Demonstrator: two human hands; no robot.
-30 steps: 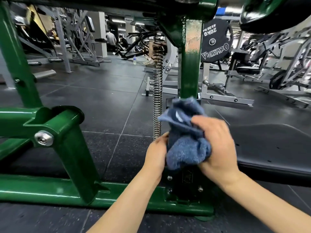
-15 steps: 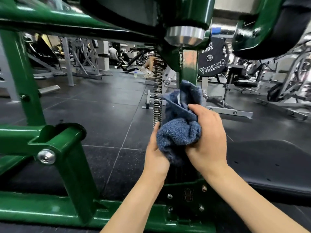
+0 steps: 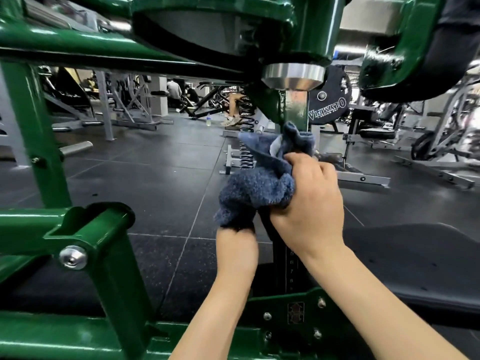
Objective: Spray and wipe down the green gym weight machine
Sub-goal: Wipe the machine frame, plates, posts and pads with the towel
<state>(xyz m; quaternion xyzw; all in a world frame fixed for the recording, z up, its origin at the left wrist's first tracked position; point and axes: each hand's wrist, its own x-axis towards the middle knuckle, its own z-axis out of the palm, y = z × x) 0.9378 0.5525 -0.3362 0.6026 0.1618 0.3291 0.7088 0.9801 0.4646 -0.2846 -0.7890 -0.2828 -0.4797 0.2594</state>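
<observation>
- machine frame: glossy dark green, bright highlights
- towel: blue-grey, fuzzy nap, small pale patch near top
- collar under the pivot: bare brushed silver
- bolt head: silver
- weight plate: black, white lettering
- spring: dark coils
- floor tiles: black, fine pale speckle, thin light seams
- background racks: grey-white

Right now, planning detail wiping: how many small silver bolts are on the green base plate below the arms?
4 small silver bolts: two left of the label, upper and lower; two right, upper and lower. More may be hidden.
</observation>
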